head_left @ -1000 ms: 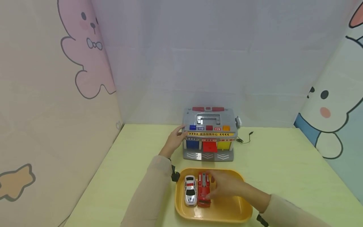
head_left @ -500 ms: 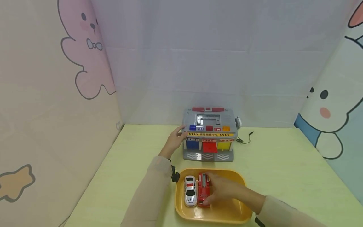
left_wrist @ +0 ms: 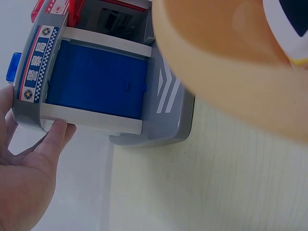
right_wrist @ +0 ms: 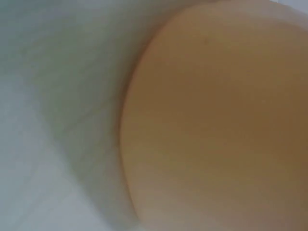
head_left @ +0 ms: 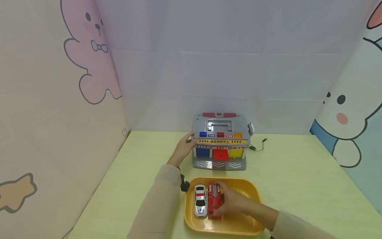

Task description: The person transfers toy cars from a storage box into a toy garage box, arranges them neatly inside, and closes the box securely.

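In the head view, a grey toy station (head_left: 219,141) with blue, red and yellow doors stands at the back of the table. The left hand (head_left: 182,150) holds its left front edge; in the left wrist view, that hand (left_wrist: 30,179) has fingers at the corner beside the blue door (left_wrist: 98,79). Below the station, a red toy fire truck (head_left: 214,199) lies in a yellow tray (head_left: 226,229), gripped along its length by the right hand (head_left: 234,200). A white toy police car (head_left: 200,201) lies just left of the truck. The right wrist view is blurred.
A white plug (head_left: 251,128) and a thin black cable (head_left: 259,148) lie at the station's right side. The light green table (head_left: 301,186) borders a white curtain (head_left: 221,66) behind, with cartoon-printed panels (head_left: 53,109) at the sides.
The right hand has closed its fingers and thumb onto the fire truck's ends, its forearm shifting slightly. The left hand and the station have stayed in place.
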A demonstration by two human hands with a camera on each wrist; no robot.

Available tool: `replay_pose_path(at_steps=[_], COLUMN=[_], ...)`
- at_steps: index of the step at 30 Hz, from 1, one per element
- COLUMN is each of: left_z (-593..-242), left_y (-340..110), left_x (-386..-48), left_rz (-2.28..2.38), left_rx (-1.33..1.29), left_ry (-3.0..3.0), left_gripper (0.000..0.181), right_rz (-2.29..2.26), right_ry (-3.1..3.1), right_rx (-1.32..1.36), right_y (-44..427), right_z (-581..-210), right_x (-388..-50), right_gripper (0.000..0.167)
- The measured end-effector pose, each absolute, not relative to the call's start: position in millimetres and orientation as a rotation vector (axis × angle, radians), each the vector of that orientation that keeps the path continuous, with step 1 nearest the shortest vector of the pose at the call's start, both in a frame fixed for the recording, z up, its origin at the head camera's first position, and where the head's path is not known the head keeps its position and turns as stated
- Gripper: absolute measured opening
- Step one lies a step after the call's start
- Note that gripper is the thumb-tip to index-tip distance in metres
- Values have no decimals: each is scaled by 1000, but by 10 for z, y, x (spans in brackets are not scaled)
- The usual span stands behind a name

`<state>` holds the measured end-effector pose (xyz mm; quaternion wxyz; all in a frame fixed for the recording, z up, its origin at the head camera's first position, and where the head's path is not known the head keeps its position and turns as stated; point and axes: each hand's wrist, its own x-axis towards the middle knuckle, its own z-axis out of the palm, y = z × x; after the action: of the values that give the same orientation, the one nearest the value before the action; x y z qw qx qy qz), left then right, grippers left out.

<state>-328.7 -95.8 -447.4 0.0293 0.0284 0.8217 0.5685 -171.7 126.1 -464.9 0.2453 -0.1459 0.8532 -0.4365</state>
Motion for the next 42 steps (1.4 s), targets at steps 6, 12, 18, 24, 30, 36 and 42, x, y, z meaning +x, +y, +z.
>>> replay_pose_path(at_steps=[6, 12, 18, 24, 30, 36, 42], left_z=[-4471, -4467, -4457, -4462, -4465, -4470, -4460], left_y=[-954, -958, -954, -955, -962, -964, -963], left_x=[-3287, -3273, -3269, -3273, -3276, -3278, -3275], left_rz=[1746, 1758, 1752, 1765, 1768, 1777, 1781], left_rx=[87, 112, 112, 119, 128, 132, 130], left_ry=[2547, 2539, 2545, 2538, 2537, 2528, 2516], left_gripper=[51, 50, 50, 50, 50, 50, 50], right_rz=[-1433, -1558, -1551, -1528, -1518, -1511, -1457], right_ry=[2176, 2033, 1984, 1978, 1967, 1983, 2022], right_rx=[-275, -205, -194, -199, -244, -251, -227], right_y=[1242, 1257, 1320, 1360, 1410, 1455, 1496], right_z=[-4690, -4738, -4755, -4713, -4606, -4504, -4386], right_x=[-1687, -1688, -1682, -1665, -1657, -1656, -1699], right_gripper=[100, 101, 100, 100, 99, 100, 99])
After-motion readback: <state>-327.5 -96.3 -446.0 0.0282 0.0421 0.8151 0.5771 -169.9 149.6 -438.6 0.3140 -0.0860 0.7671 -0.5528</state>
